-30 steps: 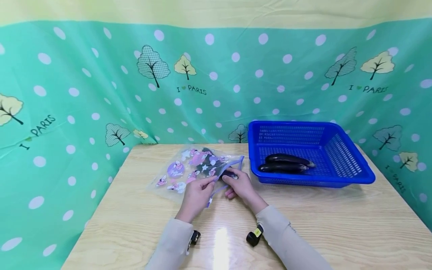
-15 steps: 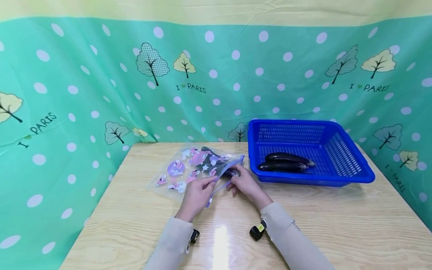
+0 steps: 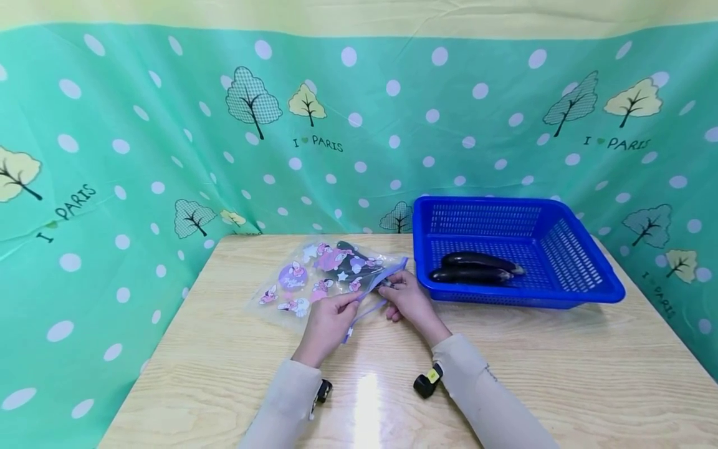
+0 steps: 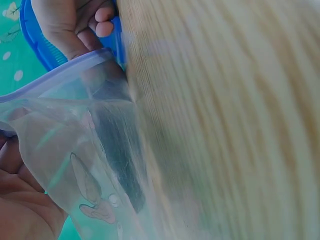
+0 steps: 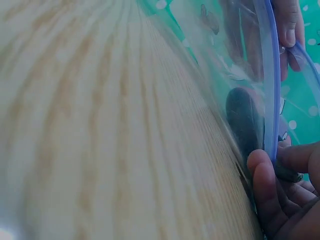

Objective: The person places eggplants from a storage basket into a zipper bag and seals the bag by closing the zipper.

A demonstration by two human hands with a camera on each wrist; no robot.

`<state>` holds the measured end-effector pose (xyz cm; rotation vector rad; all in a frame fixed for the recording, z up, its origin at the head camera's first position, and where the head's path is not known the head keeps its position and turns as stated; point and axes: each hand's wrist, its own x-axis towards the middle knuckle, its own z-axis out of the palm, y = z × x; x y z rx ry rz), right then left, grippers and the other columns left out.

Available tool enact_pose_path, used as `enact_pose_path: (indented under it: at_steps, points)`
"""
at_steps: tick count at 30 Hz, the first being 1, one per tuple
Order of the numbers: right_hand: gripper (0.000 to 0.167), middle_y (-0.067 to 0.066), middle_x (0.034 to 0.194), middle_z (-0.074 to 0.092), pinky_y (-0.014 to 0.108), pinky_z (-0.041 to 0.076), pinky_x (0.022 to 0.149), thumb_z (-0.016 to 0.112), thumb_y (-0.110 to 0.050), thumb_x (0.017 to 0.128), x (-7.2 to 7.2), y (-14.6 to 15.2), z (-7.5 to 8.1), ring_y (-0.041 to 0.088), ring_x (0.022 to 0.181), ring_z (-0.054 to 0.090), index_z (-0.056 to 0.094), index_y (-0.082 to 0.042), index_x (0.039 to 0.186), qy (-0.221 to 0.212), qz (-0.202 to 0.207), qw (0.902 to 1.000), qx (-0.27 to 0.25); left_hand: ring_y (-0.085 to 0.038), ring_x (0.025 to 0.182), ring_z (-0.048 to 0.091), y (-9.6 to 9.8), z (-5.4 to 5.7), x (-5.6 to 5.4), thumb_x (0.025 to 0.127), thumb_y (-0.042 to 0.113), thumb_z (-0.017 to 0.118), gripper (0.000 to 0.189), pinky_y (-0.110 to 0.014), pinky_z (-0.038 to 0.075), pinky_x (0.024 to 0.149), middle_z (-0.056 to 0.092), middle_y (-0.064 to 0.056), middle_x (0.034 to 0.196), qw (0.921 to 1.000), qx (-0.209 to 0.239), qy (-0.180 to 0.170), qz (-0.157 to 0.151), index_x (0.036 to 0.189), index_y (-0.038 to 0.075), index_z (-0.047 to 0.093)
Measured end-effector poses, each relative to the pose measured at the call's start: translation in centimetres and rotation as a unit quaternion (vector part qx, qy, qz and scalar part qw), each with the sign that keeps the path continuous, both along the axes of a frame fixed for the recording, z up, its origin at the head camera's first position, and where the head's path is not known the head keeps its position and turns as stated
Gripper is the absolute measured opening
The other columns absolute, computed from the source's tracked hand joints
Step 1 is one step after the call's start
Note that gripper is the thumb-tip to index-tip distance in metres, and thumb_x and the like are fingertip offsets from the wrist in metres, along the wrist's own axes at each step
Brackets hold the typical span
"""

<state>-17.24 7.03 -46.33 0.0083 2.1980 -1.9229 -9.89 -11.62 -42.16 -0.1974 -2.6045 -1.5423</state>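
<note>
A clear zip bag [image 3: 291, 305] with pink and purple cartoon prints lies on the table, its purple-edged mouth toward the right. My left hand [image 3: 330, 324] pinches the upper edge of that mouth and keeps it raised. Inside is a dark eggplant [image 5: 243, 117], its stem end pointing out at the mouth. My right hand [image 3: 408, 302] is at the bag's opening, and in the right wrist view its fingers [image 5: 267, 192] curl round the eggplant's stem end. The bag's prints cover part of the eggplant in the head view.
A blue plastic basket [image 3: 603, 274] stands to the right of the bag, with two dark eggplants [image 3: 477, 268] side by side in it. The wooden table [image 3: 224, 386] ends at a green dotted curtain [image 3: 359, 137] behind and at both sides.
My right hand has shifted slightly to the right, and its fingers have moved from over the eggplant's end to its stem. My left hand keeps its hold on the bag's edge.
</note>
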Motion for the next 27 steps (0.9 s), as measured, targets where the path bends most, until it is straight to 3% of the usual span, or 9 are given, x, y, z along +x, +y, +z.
enact_pose_path:
  at_steps: [4, 9, 13, 17, 22, 27]
  points:
    - [0.025, 0.015, 0.076, 0.068, 0.031, 0.052, 0.043, 0.064, -0.009, 0.096, 0.2, -0.2, 0.3, 0.020, 0.050, 0.062, 0.053, 0.002, 0.116, 0.012, -0.008, 0.9998, 0.013, -0.007, 0.041, 0.041, -0.1, 0.1, 0.0, 0.099, 0.012, 0.064, 0.025, -0.022, 0.035, 0.037, 0.067, -0.009, 0.077, 1.0000, -0.003, 0.001, 0.002, 0.121, 0.012, 0.075]
    - [0.013, 0.009, 0.078, 0.065, 0.027, 0.049, 0.043, 0.061, -0.003, 0.095, 0.7, -0.3, 0.9, 0.016, 0.050, 0.057, 0.062, 0.002, 0.106, 0.053, -0.019, 0.9948, 0.085, -0.009, 0.040, 0.043, -0.2, 0.2, 0.1, 0.099, 0.013, 0.063, 0.025, -0.021, 0.035, 0.036, 0.068, -0.007, 0.076, 0.9999, 0.012, -0.012, 0.003, 0.122, 0.013, 0.074]
    - [0.004, 0.004, 0.077, 0.064, 0.030, 0.049, 0.055, 0.067, -0.002, 0.091, 0.7, -0.2, 1.1, 0.015, 0.060, 0.058, 0.065, -0.001, 0.095, 0.110, -0.022, 0.9785, 0.173, -0.010, 0.040, 0.043, -0.3, 0.2, 0.0, 0.099, 0.012, 0.063, 0.026, -0.022, 0.036, 0.036, 0.066, -0.007, 0.075, 0.9997, 0.021, -0.015, 0.001, 0.123, 0.011, 0.074]
    - [0.011, 0.002, 0.080, 0.063, 0.035, 0.049, 0.071, 0.072, -0.002, 0.087, 0.8, -0.1, 1.2, 0.018, 0.075, 0.058, 0.069, -0.003, 0.098, 0.149, -0.010, 0.9584, 0.243, -0.009, 0.039, 0.041, -0.3, 0.1, 0.0, 0.099, 0.013, 0.063, 0.026, -0.022, 0.035, 0.036, 0.068, -0.010, 0.078, 0.9998, 0.017, -0.011, 0.000, 0.122, 0.011, 0.074]
    - [0.015, 0.000, 0.078, 0.060, 0.034, 0.047, 0.065, 0.071, -0.005, 0.090, 1.1, -0.1, 1.4, 0.017, 0.071, 0.056, 0.070, -0.004, 0.105, 0.159, 0.006, 0.9500, 0.269, -0.007, 0.040, 0.040, -0.3, 0.0, 0.0, 0.098, 0.012, 0.063, 0.025, -0.023, 0.035, 0.037, 0.072, -0.011, 0.089, 1.0000, 0.005, 0.001, 0.001, 0.120, 0.010, 0.075]
    - [0.014, 0.002, 0.080, 0.062, 0.038, 0.047, 0.065, 0.065, -0.002, 0.091, 1.3, -0.1, 1.5, 0.020, 0.072, 0.057, 0.069, -0.006, 0.104, 0.177, -0.013, 0.9416, 0.286, -0.007, 0.039, 0.038, -0.2, 0.0, 0.0, 0.098, 0.011, 0.064, 0.024, -0.024, 0.035, 0.038, 0.073, -0.011, 0.101, 1.0000, 0.002, 0.004, 0.006, 0.119, 0.010, 0.076]
